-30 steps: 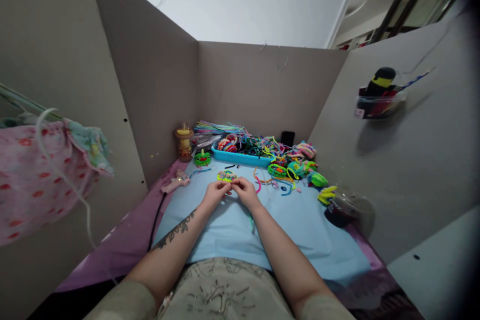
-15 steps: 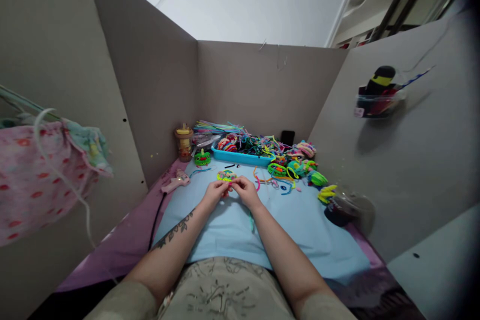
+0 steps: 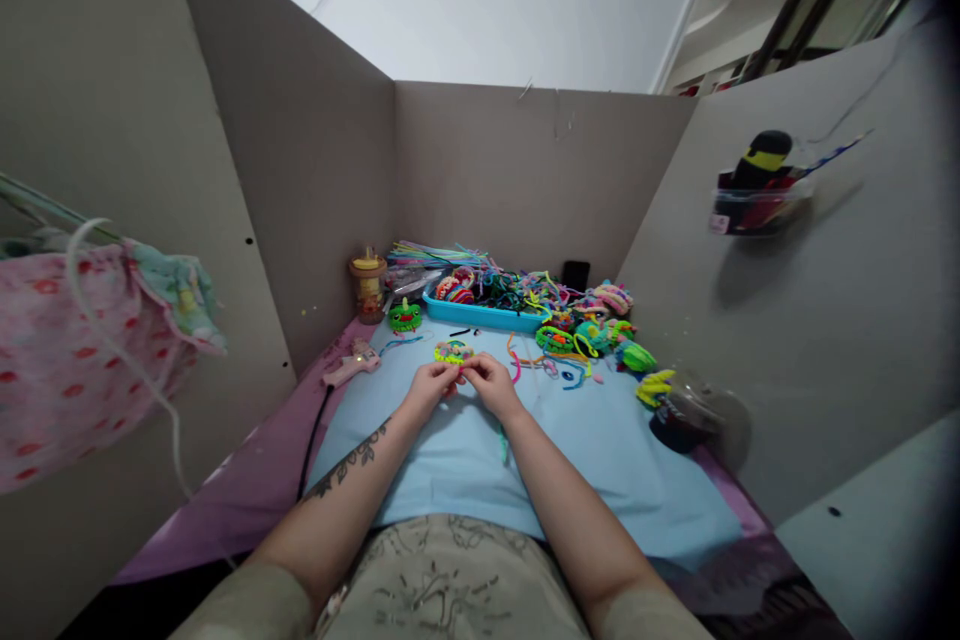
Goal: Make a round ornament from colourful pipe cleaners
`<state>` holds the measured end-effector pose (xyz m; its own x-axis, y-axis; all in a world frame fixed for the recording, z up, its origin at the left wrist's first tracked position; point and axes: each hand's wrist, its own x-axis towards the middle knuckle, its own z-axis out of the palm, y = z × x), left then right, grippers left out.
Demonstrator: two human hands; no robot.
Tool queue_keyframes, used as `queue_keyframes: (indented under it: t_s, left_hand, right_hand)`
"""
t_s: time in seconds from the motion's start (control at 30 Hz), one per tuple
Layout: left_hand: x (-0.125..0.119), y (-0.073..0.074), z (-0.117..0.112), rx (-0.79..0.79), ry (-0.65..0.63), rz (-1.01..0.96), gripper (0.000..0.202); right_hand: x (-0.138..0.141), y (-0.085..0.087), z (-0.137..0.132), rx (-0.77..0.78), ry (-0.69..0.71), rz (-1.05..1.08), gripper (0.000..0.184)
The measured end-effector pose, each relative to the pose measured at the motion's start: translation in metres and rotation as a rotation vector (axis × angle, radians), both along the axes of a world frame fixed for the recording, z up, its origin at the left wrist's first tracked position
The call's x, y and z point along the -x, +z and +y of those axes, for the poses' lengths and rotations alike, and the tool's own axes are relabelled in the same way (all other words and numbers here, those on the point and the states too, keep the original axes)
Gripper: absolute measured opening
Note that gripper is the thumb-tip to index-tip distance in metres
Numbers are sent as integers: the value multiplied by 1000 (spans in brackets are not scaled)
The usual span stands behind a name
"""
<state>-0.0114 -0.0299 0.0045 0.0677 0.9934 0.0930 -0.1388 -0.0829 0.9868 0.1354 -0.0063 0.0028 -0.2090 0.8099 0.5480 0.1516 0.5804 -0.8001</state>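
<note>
My left hand and my right hand meet over the blue cloth, fingertips pinched together. Between them shows a small bit of pink pipe cleaner, mostly hidden by the fingers. Just beyond the fingertips lies a yellow-green pipe-cleaner piece with other colours in its middle. Right of my right hand a curved pink pipe cleaner rests on the cloth, near an orange one. A teal strand lies beside my right wrist.
A blue tray heaped with colourful pipe cleaners stands at the back. Several finished fuzzy pieces sit to its right, a green one to its left. A pink glue gun lies at left; a dark round container stands at right.
Both hands stay in nearly the same place, with only slight finger movement around the pink pipe cleaner. Nothing else has visibly moved.
</note>
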Motion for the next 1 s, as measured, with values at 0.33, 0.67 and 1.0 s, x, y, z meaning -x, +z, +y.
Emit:
queue_keyframes:
  t_s: [0.33,0.67,1.0]
  left_hand:
    - [0,-2,1,-28,19,53,44]
    - [0,-1,0,-39,10,53,43]
    - [-1,0,1,10,-35,-14,40]
  right_hand:
    - [1,0,-2,-10,-1,-24,10]
    - [2,1,-3,-39,-41,-46,11]
    - [3,3,-3,-35,-61,-32,12]
